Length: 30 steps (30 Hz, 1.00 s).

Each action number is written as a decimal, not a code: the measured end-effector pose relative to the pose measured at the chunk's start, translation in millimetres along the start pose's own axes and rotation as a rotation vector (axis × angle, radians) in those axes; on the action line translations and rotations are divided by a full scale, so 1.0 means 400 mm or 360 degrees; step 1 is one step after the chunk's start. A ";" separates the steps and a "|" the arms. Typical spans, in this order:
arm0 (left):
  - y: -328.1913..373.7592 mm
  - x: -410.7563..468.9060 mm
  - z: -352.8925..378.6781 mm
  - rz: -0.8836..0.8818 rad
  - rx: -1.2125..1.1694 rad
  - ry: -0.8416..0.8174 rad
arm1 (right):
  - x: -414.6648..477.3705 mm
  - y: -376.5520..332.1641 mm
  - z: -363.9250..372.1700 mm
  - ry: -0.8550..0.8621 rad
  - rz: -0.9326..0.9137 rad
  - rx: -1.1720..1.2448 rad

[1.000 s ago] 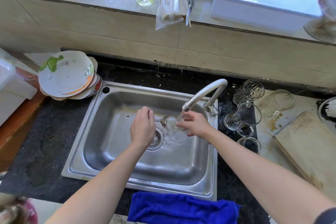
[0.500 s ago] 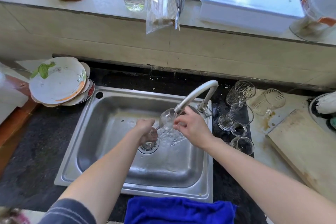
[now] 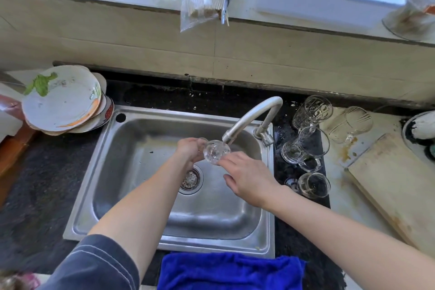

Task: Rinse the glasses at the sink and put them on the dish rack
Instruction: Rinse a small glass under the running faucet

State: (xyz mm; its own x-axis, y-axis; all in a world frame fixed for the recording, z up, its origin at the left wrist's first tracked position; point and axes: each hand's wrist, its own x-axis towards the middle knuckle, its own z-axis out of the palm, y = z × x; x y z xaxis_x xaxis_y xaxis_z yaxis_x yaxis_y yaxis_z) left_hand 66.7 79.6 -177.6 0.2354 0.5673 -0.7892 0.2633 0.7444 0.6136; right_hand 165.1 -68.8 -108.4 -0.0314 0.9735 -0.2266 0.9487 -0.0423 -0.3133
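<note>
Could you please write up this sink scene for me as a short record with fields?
Grip: left hand grips the glass
Support: right hand, fingers straight, touches the glass
Position: glass at the spout of the faucet, over the sink
Water flow: cannot tell
Waiting: other glasses on the counter right of the sink
Left of sink: stacked plates
Front edge: blue cloth
Dish rack: not in view

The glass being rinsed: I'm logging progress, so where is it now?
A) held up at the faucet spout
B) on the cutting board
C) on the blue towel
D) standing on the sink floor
A: the left hand grips the glass right at the faucet spout, clear of the sink floor.
</note>
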 end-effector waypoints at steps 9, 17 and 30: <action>-0.009 -0.018 -0.009 0.0093 0.0012 0.0076 | 0.011 -0.016 0.007 0.0069 -0.0042 -0.0043; -0.018 0.003 -0.062 -0.0012 0.0195 0.0122 | 0.008 -0.007 0.006 -0.0023 -0.0166 -0.0059; -0.075 -0.013 -0.064 -0.0007 -0.0063 -0.0003 | 0.029 -0.021 -0.014 0.0037 0.0043 0.0439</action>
State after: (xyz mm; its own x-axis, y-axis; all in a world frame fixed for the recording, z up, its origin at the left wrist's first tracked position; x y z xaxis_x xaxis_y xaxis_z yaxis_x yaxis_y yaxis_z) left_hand 33.6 63.4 -192.3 0.2361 0.5635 -0.7917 0.2272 0.7601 0.6088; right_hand 158.6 -55.9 -103.4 0.0028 0.9760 -0.2180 0.8275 -0.1246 -0.5475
